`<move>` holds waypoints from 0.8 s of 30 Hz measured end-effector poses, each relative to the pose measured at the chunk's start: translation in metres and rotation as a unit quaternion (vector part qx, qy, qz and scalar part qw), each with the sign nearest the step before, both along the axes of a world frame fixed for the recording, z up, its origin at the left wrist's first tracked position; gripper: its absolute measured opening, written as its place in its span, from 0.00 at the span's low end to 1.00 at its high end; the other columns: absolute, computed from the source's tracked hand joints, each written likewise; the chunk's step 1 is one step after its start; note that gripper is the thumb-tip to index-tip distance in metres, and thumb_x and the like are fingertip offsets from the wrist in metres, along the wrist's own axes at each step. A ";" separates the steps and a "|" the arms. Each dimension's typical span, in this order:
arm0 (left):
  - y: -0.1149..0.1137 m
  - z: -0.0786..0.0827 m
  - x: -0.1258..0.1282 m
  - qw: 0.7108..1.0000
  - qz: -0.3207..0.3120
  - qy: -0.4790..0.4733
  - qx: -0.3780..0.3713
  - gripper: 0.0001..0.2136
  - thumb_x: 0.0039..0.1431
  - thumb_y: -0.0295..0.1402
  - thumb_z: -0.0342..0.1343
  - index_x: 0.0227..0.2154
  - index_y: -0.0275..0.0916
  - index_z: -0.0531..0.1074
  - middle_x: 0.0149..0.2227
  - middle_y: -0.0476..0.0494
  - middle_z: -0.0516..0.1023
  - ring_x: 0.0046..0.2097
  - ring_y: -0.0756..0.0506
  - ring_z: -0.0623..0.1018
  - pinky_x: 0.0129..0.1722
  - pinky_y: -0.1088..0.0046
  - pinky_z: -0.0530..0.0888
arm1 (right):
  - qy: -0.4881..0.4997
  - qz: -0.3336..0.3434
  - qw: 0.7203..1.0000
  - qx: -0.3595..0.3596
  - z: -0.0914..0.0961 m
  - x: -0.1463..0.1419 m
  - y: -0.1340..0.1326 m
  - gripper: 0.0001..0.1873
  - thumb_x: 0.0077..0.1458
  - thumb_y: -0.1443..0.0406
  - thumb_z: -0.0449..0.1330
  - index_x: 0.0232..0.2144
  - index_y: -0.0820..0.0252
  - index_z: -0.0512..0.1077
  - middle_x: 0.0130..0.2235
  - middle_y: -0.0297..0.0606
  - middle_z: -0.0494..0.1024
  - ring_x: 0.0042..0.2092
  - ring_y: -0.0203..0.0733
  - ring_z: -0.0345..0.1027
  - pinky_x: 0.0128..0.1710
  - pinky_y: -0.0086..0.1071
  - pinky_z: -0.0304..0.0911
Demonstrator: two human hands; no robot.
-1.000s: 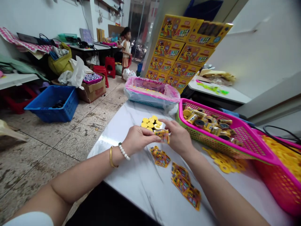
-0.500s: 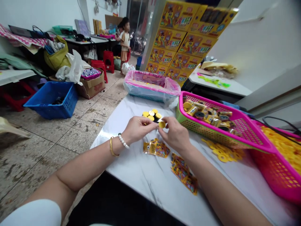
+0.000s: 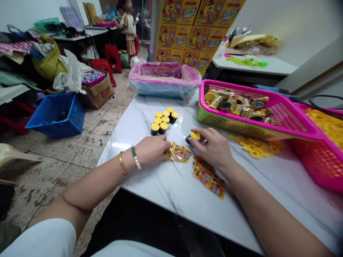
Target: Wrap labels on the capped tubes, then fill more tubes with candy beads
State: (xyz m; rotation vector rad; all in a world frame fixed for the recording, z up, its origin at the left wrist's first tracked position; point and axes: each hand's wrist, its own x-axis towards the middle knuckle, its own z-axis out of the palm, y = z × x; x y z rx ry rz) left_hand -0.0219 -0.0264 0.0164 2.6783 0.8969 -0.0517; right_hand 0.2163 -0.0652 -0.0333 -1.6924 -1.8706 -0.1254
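Observation:
My right hand [image 3: 214, 148] grips a small black tub with a yellow lid [image 3: 195, 136] between thumb and fingers, just above the tabletop. My left hand [image 3: 154, 151] has its fingertips pressed together at the left edge of a small pile of yellow printed packets [image 3: 180, 154], pinching one of them. A second, overlapping row of printed packets [image 3: 205, 175] lies below my right hand. Beyond my left hand stands a cluster of several black tubs with yellow lids [image 3: 162, 121], upright and close together.
A pink and green basket [image 3: 273, 129] of wrapped tubs stands at the right, with flat yellow ring-shaped pieces [image 3: 252, 146] before it. Farther right is a pink basket [image 3: 316, 160] of yellow parts. A plastic-lined basket [image 3: 163, 89] sits at the table's far end; a blue crate [image 3: 57, 116] is on the floor.
My hands have moved apart from a yellow piece held between them. The left came down to the packets; the right now holds a lidded tub. The view has tilted down.

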 end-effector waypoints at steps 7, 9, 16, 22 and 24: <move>0.005 0.009 0.001 0.925 0.077 -0.254 -0.271 0.05 0.54 0.30 0.57 0.26 0.35 0.74 0.26 0.47 0.74 0.27 0.52 0.69 0.28 0.75 0.63 | 0.091 -0.019 0.993 0.066 0.029 -0.011 -0.013 0.19 0.55 0.56 0.62 0.47 0.59 0.77 0.41 0.45 0.77 0.38 0.45 0.71 0.35 0.37 0.67; 0.008 0.011 -0.001 0.834 0.114 -0.331 -0.425 0.07 0.54 0.35 0.58 0.27 0.36 0.73 0.24 0.49 0.72 0.24 0.54 0.66 0.23 0.77 0.59 | 0.211 -0.016 0.977 0.027 0.042 -0.015 -0.020 0.17 0.56 0.55 0.62 0.42 0.59 0.78 0.37 0.43 0.79 0.32 0.41 0.71 0.31 0.35 0.66; 0.009 0.002 0.004 0.656 0.173 -0.410 -0.610 0.16 0.42 0.40 0.68 0.27 0.37 0.70 0.21 0.55 0.65 0.20 0.57 0.60 0.18 0.79 0.47 | 0.550 0.128 0.773 -0.289 0.043 -0.039 -0.032 0.25 0.52 0.47 0.64 0.39 0.61 0.78 0.30 0.40 0.79 0.25 0.35 0.66 0.22 0.28 0.62; 0.002 -0.003 0.010 0.702 0.188 -0.409 -0.552 0.14 0.48 0.41 0.65 0.27 0.36 0.70 0.18 0.56 0.63 0.19 0.57 0.59 0.18 0.80 0.51 | 0.570 0.110 0.772 -0.258 0.041 -0.047 -0.034 0.17 0.49 0.54 0.69 0.27 0.61 0.74 0.24 0.33 0.74 0.24 0.32 0.63 0.24 0.27 0.61; -0.001 -0.001 0.011 0.710 0.226 -0.461 -0.481 0.13 0.50 0.42 0.64 0.27 0.36 0.70 0.18 0.56 0.63 0.19 0.57 0.60 0.18 0.80 0.52 | 0.572 0.086 0.782 -0.233 0.041 -0.045 -0.033 0.18 0.47 0.54 0.70 0.25 0.61 0.72 0.22 0.31 0.71 0.23 0.32 0.62 0.23 0.26 0.61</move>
